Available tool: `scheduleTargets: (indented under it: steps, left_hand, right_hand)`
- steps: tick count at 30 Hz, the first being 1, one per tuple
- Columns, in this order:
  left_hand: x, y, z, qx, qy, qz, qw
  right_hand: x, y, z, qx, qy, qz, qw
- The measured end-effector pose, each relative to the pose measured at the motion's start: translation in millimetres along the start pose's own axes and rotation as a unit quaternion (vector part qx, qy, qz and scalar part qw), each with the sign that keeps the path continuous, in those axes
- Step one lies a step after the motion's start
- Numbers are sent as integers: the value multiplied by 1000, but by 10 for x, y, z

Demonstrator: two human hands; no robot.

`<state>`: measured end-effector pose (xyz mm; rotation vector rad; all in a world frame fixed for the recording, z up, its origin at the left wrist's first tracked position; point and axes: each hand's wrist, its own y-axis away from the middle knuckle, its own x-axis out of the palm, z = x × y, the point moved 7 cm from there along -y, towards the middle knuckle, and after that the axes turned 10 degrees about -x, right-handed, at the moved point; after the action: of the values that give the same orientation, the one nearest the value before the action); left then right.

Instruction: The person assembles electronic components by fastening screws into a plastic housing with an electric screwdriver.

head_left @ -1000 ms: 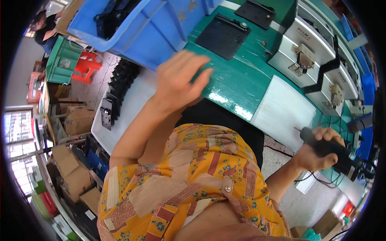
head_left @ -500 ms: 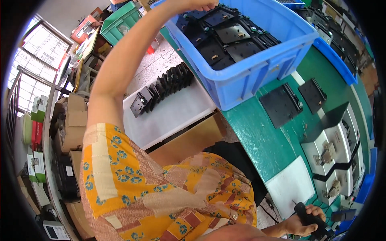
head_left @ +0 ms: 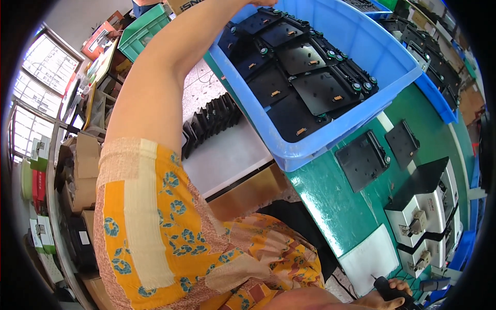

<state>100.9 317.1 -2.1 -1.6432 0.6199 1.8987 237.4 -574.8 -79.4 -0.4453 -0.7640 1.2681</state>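
Observation:
My left arm stretches up across the view to the far left part of a blue plastic bin (head_left: 356,95). Only a sliver of my left hand (head_left: 264,2) shows at the top edge, so its fingers cannot be made out. Below it in the bin lie layers of flat black plates (head_left: 323,88) with small round fittings along one edge. At the lower right my right hand (head_left: 386,298) is wrapped round a black electric screwdriver (head_left: 385,287), its thin bit directed up and left over a white sheet (head_left: 369,261).
Two black plates (head_left: 363,161) lie on the green table (head_left: 323,194) right of the bin. A white fixture with metal latches (head_left: 421,214) stands nearer me. On my left, a white tray (head_left: 222,163) holds a row of upright black plates (head_left: 214,121). A blue tray (head_left: 436,95) is farther right.
My view has shifted, bringing more of the bin's inside into sight. My left hand stays at the far part of the bin, now nearly out of view. The right hand keeps the electric screwdriver.

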Motion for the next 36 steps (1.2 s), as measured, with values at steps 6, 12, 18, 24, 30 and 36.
scheduleTargets:
  steps: [6,12,18,24,30,36]
  left_hand:
    - [239,189,-158,-205,121,99,966]
    - [204,752,-169,-242,187,150,940]
    - [298,779,-308,-235,216,242,916]
    - [304,584,-255,-228,186,174,940]
    - [230,505,-335,-187,111,101,971]
    - [299,418,-391,-141,132,107,975]
  right_hand:
    - [-538,-88,-257,141,-64,126,980]
    - [-471,-64,-289,148,-75,88,982]
    - [-286,-42,-164,127,-40,69,989]
    - [-203,-39,-90,100,-7,46,994]
    - [-405,-89,-177,117,50,111,986]
    - [-439,-85,-184,130,31,111,985]
